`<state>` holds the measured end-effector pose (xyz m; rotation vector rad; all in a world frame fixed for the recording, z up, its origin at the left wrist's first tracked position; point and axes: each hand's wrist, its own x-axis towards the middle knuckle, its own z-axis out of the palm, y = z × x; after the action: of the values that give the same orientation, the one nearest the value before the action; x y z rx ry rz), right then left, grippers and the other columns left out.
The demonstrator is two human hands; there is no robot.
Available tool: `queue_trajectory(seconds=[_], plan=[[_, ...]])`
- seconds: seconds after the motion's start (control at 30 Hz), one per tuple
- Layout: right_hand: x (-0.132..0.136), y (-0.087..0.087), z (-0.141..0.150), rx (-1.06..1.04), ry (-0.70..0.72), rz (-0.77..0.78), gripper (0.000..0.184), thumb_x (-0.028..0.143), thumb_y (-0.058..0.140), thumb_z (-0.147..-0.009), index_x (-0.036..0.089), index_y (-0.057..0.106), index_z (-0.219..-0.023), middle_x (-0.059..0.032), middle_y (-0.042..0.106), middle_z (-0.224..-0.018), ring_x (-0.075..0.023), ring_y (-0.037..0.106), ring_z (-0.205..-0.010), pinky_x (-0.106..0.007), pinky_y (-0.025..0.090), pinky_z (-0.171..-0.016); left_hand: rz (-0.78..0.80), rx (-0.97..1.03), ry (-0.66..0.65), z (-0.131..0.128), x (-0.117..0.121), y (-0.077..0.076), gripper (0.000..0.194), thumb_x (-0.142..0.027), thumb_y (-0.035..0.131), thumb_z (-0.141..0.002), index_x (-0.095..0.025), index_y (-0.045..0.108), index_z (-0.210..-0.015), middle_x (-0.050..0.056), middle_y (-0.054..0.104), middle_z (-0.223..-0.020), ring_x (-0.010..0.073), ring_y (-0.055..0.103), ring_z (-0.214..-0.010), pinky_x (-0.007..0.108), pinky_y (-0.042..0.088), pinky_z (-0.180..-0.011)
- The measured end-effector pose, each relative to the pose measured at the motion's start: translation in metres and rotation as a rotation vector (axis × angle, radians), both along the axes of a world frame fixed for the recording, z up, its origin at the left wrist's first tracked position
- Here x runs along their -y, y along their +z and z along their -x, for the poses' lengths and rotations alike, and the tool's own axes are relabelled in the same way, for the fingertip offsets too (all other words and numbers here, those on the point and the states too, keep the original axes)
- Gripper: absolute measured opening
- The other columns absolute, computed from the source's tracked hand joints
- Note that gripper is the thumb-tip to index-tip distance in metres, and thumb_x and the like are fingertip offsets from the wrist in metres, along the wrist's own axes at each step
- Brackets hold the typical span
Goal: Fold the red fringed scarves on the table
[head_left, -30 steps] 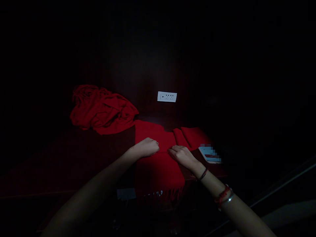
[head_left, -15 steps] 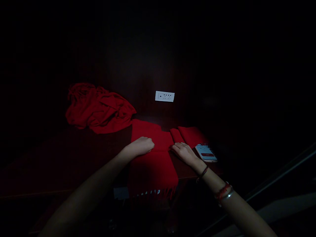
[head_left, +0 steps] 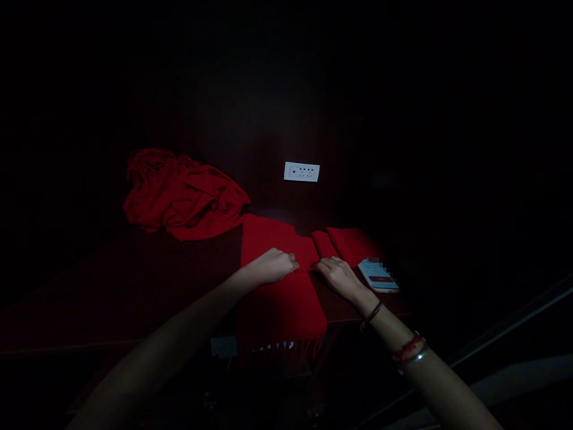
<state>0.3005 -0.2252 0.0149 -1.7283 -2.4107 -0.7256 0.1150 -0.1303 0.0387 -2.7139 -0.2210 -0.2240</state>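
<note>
A red fringed scarf (head_left: 284,304) lies partly folded on the dark table, its fringed end hanging over the front edge. My left hand (head_left: 276,266) is closed on the scarf near its middle, along a crosswise fold, with a ring showing on a finger. At the scarf's right edge, the curled fingers of my right hand (head_left: 335,275) pinch the same fold. The fingertips of both hands are partly hidden. Just beyond my right hand lies a folded red cloth (head_left: 351,243).
A crumpled red cloth with fringe (head_left: 188,200) is heaped at the back left of the table (head_left: 179,286). A phone with a lit screen (head_left: 379,275) lies right of my right hand. The dark wall behind carries a white socket plate (head_left: 302,172). Surroundings are very dark.
My left hand has slid right along the fold, closer to my right hand. My right hand stays at the scarf's edge. The whole view has shifted slightly.
</note>
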Motion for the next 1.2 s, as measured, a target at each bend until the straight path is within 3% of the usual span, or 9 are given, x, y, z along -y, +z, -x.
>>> queue_trajectory(seconds=[0.37, 0.57, 0.67, 0.8, 0.87, 0.93, 1.07, 1.2], plan=[[0.008, 0.002, -0.011, 0.027, -0.052, 0.038, 0.015, 0.018, 0.039, -0.081, 0.017, 0.053, -0.087, -0.0033, 0.055, -0.082, -0.0145, 0.046, -0.077, -0.027, 0.03, -0.073, 0.245, -0.033, -0.027, 0.005, -0.006, 0.002, 0.012, -0.022, 0.042, -0.077, -0.02, 0.053, -0.08, 0.002, 0.055, -0.081, 0.014, 0.052, -0.073, 0.022, 0.037, -0.063], [0.016, 0.019, -0.041, 0.07, -0.237, -0.012, 0.018, 0.016, 0.041, -0.078, 0.017, 0.056, -0.086, -0.0078, 0.053, -0.091, -0.0207, 0.041, -0.091, -0.035, 0.026, -0.078, 0.41, -0.111, 0.04, 0.016, -0.015, 0.013, 0.013, -0.015, 0.042, -0.072, -0.018, 0.055, -0.072, -0.001, 0.056, -0.068, 0.0112, 0.05, -0.062, 0.019, 0.036, -0.057], [0.016, 0.027, -0.048, -0.008, -0.334, -0.001, 0.02, 0.019, 0.041, -0.077, 0.018, 0.057, -0.09, -0.0098, 0.05, -0.099, -0.0223, 0.039, -0.095, -0.034, 0.03, -0.075, 0.547, -0.166, 0.062, 0.022, -0.021, 0.019, 0.013, -0.024, 0.044, -0.074, -0.018, 0.056, -0.073, -0.003, 0.057, -0.064, 0.0094, 0.05, -0.058, 0.017, 0.035, -0.054], [0.01, 0.027, -0.045, -0.138, -0.282, 0.078, 0.025, 0.018, 0.041, -0.077, 0.019, 0.055, -0.098, -0.0087, 0.05, -0.105, -0.0196, 0.043, -0.096, -0.031, 0.034, -0.075, 0.515, 0.104, 0.067, 0.015, -0.026, 0.013, 0.031, -0.035, 0.03, -0.083, -0.019, 0.054, -0.093, 0.002, 0.057, -0.091, 0.0123, 0.05, -0.085, 0.021, 0.035, -0.074], [0.007, 0.023, -0.043, -0.177, -0.192, 0.134, 0.027, 0.015, 0.038, -0.077, 0.019, 0.055, -0.098, -0.0077, 0.053, -0.102, -0.0174, 0.046, -0.095, -0.03, 0.035, -0.078, 0.462, 0.209, 0.119, 0.007, -0.027, 0.004, 0.036, -0.039, 0.027, -0.084, -0.02, 0.046, -0.109, 0.006, 0.045, -0.114, 0.0163, 0.038, -0.106, 0.028, 0.028, -0.086], [0.007, 0.019, -0.041, -0.217, -0.112, 0.201, 0.03, 0.011, 0.037, -0.076, 0.018, 0.056, -0.099, -0.007, 0.055, -0.101, -0.0154, 0.048, -0.094, -0.028, 0.037, -0.079, 0.497, 0.121, 0.224, 0.002, -0.029, -0.006, 0.047, -0.047, 0.029, -0.081, -0.024, 0.033, -0.121, 0.007, 0.027, -0.129, 0.0226, 0.022, -0.117, 0.036, 0.021, -0.091], [0.014, 0.018, -0.046, -0.275, -0.077, 0.316, 0.038, 0.007, 0.033, -0.074, 0.018, 0.055, -0.102, -0.0059, 0.055, -0.105, -0.0142, 0.049, -0.098, -0.027, 0.037, -0.083, 0.627, -0.119, 0.509, 0.006, -0.032, -0.016, 0.066, -0.061, 0.025, -0.073, -0.028, 0.013, -0.128, 0.007, 0.005, -0.136, 0.0337, 0.003, -0.12, 0.048, 0.014, -0.091], [0.023, 0.033, -0.051, -0.335, -0.064, 0.461, 0.047, 0.005, 0.037, -0.069, 0.024, 0.049, -0.11, -0.0006, 0.054, -0.109, -0.0127, 0.048, -0.099, -0.026, 0.035, -0.086, 0.637, -0.133, 0.632, 0.022, -0.03, -0.017, 0.071, -0.065, 0.023, -0.07, -0.027, 0.011, -0.129, 0.006, 0.001, -0.135, 0.0353, -0.003, -0.119, 0.049, 0.011, -0.091]])
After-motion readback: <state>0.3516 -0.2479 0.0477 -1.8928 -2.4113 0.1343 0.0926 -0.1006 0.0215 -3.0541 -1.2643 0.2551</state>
